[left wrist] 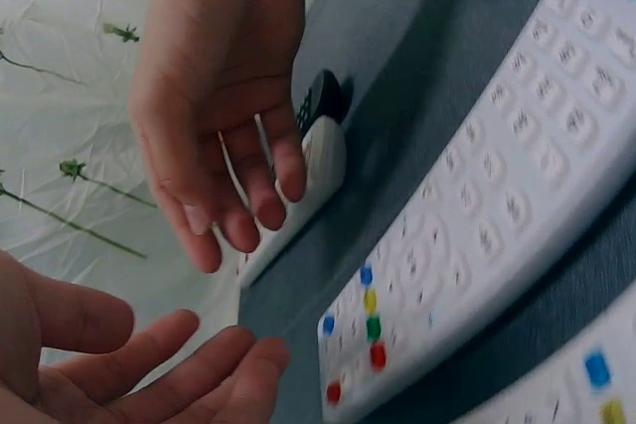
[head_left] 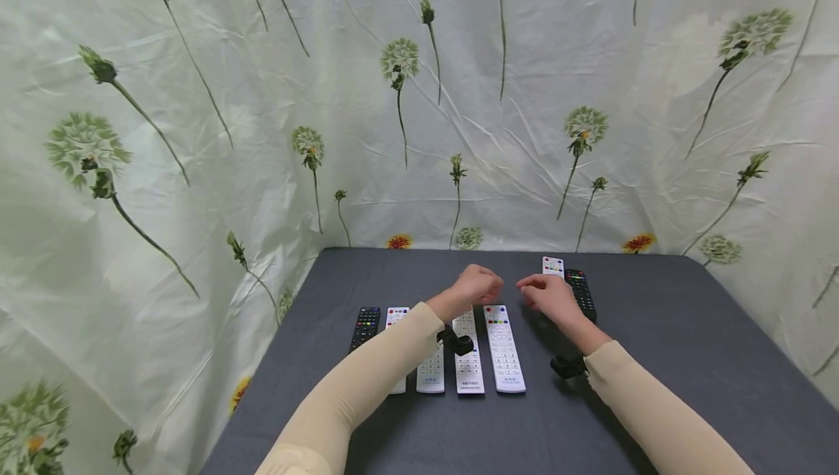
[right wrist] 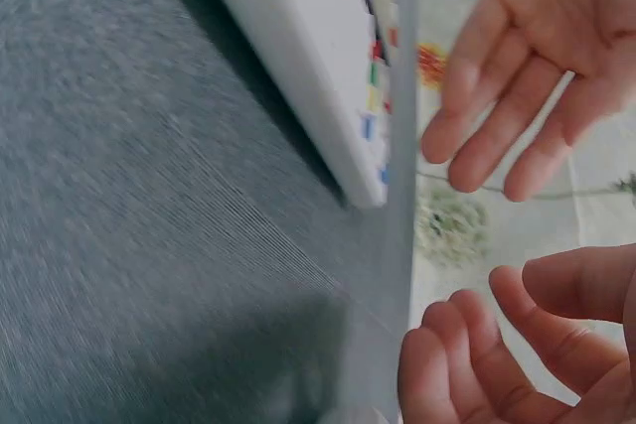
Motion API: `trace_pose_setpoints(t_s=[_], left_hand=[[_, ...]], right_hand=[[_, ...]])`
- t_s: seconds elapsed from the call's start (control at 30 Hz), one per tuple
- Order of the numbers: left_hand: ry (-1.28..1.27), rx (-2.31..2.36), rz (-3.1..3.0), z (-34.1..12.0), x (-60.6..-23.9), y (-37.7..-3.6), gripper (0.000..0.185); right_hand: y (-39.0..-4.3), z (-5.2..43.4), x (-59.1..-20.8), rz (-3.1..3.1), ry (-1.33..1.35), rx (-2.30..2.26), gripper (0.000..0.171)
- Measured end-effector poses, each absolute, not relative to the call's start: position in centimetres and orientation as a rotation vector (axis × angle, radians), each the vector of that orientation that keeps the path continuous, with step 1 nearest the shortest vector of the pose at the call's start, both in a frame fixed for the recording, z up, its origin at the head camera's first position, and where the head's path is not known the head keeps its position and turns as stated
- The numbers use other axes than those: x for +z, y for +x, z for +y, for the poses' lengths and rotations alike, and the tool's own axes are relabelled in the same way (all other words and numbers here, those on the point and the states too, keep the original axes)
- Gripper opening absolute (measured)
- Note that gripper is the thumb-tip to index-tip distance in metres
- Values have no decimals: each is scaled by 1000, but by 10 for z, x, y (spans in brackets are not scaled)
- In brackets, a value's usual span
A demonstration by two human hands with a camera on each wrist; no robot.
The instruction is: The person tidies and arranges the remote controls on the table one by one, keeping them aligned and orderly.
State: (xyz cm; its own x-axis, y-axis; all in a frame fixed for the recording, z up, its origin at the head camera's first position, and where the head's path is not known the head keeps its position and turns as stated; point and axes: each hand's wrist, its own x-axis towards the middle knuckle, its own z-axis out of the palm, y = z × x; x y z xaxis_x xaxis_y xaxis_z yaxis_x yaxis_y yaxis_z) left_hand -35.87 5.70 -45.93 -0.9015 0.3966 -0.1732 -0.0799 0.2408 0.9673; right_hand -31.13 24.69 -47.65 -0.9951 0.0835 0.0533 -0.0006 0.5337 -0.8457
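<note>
My left hand (head_left: 477, 285) hovers just above the far ends of the row of remote controls, holding nothing. Its fingers look relaxed in the left wrist view. My right hand (head_left: 550, 299) faces it across a small gap, also without anything in its loosely bent fingers. Between and below the hands lies a white remote control (head_left: 504, 350) with coloured buttons. Left of it is another white remote (head_left: 468, 362), then a third (head_left: 430, 373), partly hidden by my left arm. Near my right hand lie a white remote (head_left: 553, 265) and a black remote (head_left: 580, 293).
A further white remote (head_left: 397, 315) and a black remote (head_left: 365, 326) make up the row's left end, both partly behind my left sleeve. Everything lies on a dark grey table (head_left: 655, 344). A white curtain (head_left: 354, 118) with a dandelion print hangs behind it.
</note>
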Motion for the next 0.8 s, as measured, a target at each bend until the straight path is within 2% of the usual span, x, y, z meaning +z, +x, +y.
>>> trace_pose_setpoints(t_s=[0.43,0.8], left_hand=[[236,1914,1911,100,-471,-352,31],[162,1984,1655,122,-482,-348,47]], right_hand=[[-297,283,-469,-2499,-341,1511,33],[-291,291,-479,-2583,-419,1339,38]])
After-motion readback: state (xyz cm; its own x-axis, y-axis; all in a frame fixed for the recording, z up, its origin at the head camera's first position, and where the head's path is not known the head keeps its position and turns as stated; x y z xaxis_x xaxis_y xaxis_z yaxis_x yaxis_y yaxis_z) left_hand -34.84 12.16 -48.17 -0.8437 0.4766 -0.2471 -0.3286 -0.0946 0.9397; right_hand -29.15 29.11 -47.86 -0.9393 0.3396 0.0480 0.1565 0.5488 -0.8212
